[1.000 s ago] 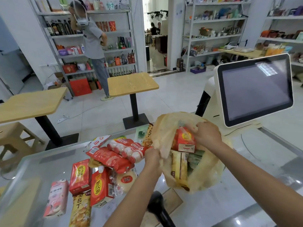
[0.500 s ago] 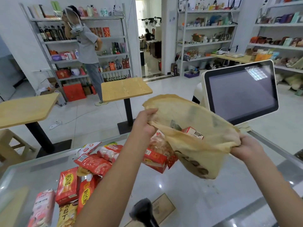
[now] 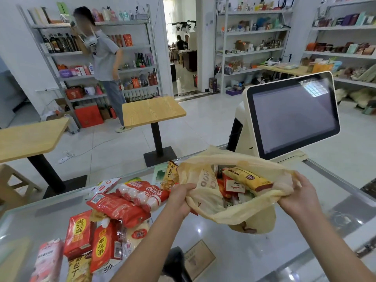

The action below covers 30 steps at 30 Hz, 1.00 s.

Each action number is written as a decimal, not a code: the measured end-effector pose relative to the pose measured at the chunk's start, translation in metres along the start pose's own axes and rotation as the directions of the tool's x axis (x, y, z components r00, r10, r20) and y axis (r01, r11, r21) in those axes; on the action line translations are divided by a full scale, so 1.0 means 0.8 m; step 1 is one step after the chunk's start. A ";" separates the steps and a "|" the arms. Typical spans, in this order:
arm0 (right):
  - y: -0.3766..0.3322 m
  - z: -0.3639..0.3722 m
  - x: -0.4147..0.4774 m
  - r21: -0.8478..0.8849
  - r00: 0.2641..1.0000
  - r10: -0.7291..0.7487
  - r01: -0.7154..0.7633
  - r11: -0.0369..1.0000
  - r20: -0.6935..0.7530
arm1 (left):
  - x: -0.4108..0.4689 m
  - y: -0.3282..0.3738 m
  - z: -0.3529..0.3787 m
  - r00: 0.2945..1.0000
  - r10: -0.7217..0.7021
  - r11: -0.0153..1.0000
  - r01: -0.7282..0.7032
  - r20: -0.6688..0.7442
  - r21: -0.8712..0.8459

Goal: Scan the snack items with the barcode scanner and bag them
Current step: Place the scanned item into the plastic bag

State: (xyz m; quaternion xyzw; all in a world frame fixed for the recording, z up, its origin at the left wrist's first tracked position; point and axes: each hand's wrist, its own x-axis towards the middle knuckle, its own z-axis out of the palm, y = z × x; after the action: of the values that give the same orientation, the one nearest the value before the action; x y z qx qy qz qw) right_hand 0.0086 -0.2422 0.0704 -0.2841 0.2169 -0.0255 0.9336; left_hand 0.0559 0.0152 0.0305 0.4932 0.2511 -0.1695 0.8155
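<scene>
A thin yellow plastic bag (image 3: 234, 212) hangs just above the glass counter (image 3: 234, 247), its mouth stretched wide. My left hand (image 3: 180, 197) grips the bag's left rim and my right hand (image 3: 299, 195) grips its right rim. Inside the bag lie a yellow snack pack (image 3: 249, 178) and red packets (image 3: 232, 185). A pile of snack packets (image 3: 114, 212) in red and yellow wrappers lies on the counter to the left. The black barcode scanner (image 3: 176, 263) stands at the near edge, partly behind my left forearm.
A white checkout screen (image 3: 293, 115) stands at the counter's far right. Beyond the counter are two wooden tables (image 3: 152, 110) and stocked shelves (image 3: 252, 49). A person (image 3: 103, 58) stands by the left shelves. A small card (image 3: 200, 259) lies on the counter.
One second ago my right hand was putting a red packet into the bag. Both hands then lifted and tipped the bag; now it is lower, level, and pulled open with both hands on its rim.
</scene>
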 end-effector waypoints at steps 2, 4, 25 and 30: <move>0.006 0.000 -0.006 -0.170 0.992 -0.085 0.101 0.980 0.098 | -0.001 0.012 -0.001 0.998 0.049 0.998 -0.048 0.037 -0.036; 0.021 -0.009 0.007 -0.562 0.978 -0.190 0.207 0.801 0.089 | -0.001 0.024 -0.002 0.994 0.093 0.994 -0.089 0.061 -0.068; 0.134 -0.049 -0.061 -0.837 0.609 -0.678 0.547 -0.017 0.412 | -0.029 -0.041 -0.130 0.781 0.620 0.687 -0.500 -0.067 0.528; 0.235 -0.045 -0.110 -0.849 0.869 0.024 0.489 -0.203 0.495 | -0.044 -0.069 -0.161 0.781 0.624 0.648 -0.490 -0.037 0.583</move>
State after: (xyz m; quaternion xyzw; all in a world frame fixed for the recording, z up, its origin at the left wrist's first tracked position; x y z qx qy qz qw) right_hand -0.1002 -0.0882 -0.0243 -0.9201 -0.0626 0.0177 0.3862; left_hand -0.0329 0.1059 -0.0386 0.7725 0.1216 0.0869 0.6172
